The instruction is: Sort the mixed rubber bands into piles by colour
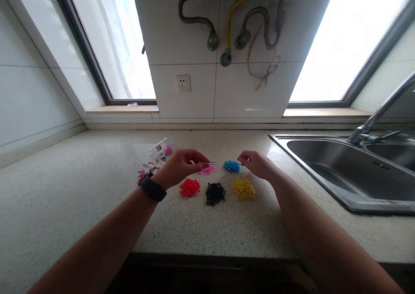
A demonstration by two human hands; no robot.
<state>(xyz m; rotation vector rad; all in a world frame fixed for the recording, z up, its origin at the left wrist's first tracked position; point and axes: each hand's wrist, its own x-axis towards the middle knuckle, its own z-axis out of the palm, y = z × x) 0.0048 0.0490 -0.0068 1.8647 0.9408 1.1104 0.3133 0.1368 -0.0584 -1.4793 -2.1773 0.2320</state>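
My left hand, with a dark watch at the wrist, is closed in a pinch on a small blue band. It hovers over a pile of pink bands, partly hiding it. Just right of a pile of blue bands is my right hand, its fingertips pressed together; whatever they may hold is too small to make out. Nearer to me lie a red pile, a black pile and a yellow pile of similar small bands.
Mixed coloured bands lie scattered left of my left wrist. Behind them a clear plastic container rests near a pink item. A steel sink with a faucet is set into the speckled counter at right.
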